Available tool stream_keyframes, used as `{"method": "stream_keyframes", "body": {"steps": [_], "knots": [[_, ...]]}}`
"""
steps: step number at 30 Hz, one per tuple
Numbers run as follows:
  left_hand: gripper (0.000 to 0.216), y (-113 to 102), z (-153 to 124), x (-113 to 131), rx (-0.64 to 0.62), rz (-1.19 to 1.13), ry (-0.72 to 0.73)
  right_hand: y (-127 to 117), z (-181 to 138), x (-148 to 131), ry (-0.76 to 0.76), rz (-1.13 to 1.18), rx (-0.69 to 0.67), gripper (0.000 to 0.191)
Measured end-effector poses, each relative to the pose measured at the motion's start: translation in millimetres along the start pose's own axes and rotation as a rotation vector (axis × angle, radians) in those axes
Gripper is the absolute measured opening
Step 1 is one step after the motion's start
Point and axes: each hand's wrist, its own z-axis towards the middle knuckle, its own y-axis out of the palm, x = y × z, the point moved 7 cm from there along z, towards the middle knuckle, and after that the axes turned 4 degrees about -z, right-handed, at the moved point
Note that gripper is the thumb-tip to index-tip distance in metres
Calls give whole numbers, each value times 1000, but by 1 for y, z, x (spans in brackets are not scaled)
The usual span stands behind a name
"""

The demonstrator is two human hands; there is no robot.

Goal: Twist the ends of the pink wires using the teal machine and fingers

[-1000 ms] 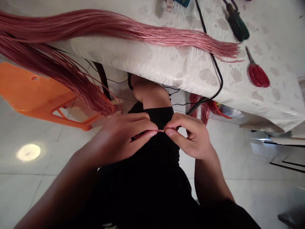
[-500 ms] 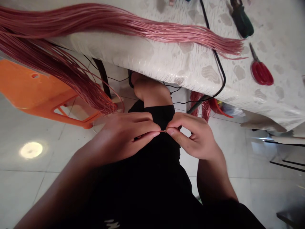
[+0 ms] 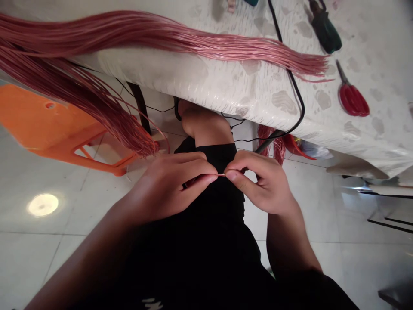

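Note:
Between my two hands runs a short, thin copper-coloured wire (image 3: pixel 221 175), seen only in the small gap between the fingertips. My left hand (image 3: pixel 177 183) pinches one end with thumb and forefinger. My right hand (image 3: pixel 260 181) pinches the other end the same way, its thumbnail facing up. Both hands are above my lap, over black clothing. A long bundle of reddish-pink wires (image 3: pixel 180 36) lies along the table, and a second bundle (image 3: pixel 106 110) hangs over the table edge to the left of my hands.
Red-handled scissors (image 3: pixel 353 99) and a dark green-handled tool (image 3: pixel 325 32) lie on the patterned tablecloth (image 3: pixel 258 88). A black cable (image 3: pixel 301 101) loops over the table edge. An orange stool (image 3: pixel 38 125) stands at left. Under the table are more wires (image 3: pixel 279 148) and a red container (image 3: pixel 295 146).
Both hands keep their pinch on the wire, and the fingertips have shifted very slightly. The whole view has moved a little; nothing was picked up or released.

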Motion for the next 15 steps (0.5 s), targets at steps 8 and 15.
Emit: {"method": "stream_keyframes", "body": {"steps": [8, 15], "knots": [[11, -3, 3, -1, 73, -26, -55, 5, -4, 17, 136, 124, 68, 18], [14, 5, 2, -9, 17, -22, -119, 29, -2, 17, 41, -82, 25, 25]]}}
